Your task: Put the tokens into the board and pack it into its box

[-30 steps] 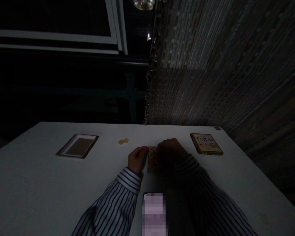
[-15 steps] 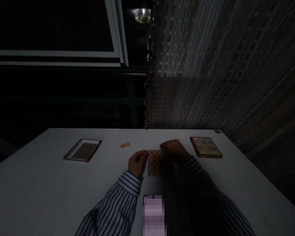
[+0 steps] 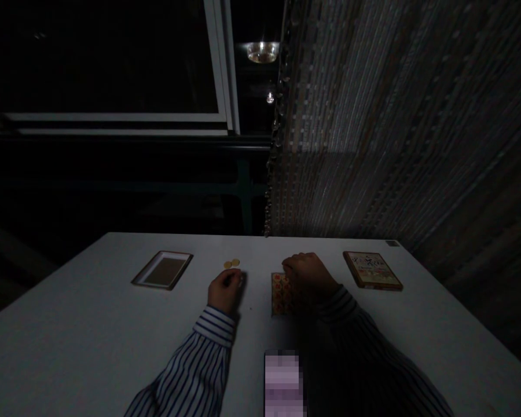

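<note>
Xiangqi piece set: round pieces with red markings (image 3: 281, 295), packed in rows; flat on the white table (image 3: 91, 330), between the forearms; right part hidden by hand and shadow.
Handling: judged light and stiff as a block; single pieces probably smooth, hard and prone to roll or scatter if tipped. Wrapping, if any, cannot be told.
Hold point: best taken by the two opposite side edges, kept level.
Right hand (image 3: 311, 275): fingers curled downward over the set's far right portion; whether they pinch anything cannot be told.
Left hand (image 3: 224, 289): half-curled, thumb near forefinger, apart from the set; grip content cannot be told.
Loose discs: two, yellowish (image 3: 228, 265), side by side just beyond the left fingertips.
Shallow open box (image 3: 182, 271): left of the discs, brown panel inside.
Printed game box (image 3: 372, 270): right of the right hand, flat.
Phone (image 3: 285, 385): near side, screen pixelated.
</note>
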A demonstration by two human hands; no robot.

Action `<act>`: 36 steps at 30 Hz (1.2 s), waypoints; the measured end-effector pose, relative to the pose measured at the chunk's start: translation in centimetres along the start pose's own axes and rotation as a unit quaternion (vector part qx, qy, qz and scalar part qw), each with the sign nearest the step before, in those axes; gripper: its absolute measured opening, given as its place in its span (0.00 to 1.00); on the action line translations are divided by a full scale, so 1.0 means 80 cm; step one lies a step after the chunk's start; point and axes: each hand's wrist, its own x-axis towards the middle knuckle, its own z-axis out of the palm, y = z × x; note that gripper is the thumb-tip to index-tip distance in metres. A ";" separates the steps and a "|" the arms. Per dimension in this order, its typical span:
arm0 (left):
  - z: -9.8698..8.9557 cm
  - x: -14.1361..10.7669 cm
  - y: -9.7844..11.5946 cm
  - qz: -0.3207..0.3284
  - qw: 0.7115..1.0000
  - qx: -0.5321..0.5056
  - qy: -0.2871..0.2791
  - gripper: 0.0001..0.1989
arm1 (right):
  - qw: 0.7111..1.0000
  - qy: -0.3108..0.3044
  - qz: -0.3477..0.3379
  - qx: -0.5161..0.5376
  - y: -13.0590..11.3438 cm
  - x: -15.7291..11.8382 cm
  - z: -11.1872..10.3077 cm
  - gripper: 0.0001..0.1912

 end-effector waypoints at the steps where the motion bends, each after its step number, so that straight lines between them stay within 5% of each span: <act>1: -0.005 0.004 -0.005 0.005 1.000 0.020 0.002 0.14 | 1.000 0.005 -0.001 0.000 -0.004 0.002 -0.001 0.15; 14: -0.023 0.040 -0.031 0.185 0.938 0.294 -0.007 0.13 | 0.999 -0.016 -0.036 0.011 -0.060 0.050 0.004 0.12; 28: -0.010 0.065 -0.032 0.181 0.897 0.398 -0.068 0.18 | 0.999 0.026 -0.031 0.034 -0.076 0.069 0.057 0.12; 36: -0.009 0.072 -0.033 0.166 0.895 0.403 -0.093 0.17 | 0.998 0.034 -0.039 0.046 -0.078 0.065 0.050 0.12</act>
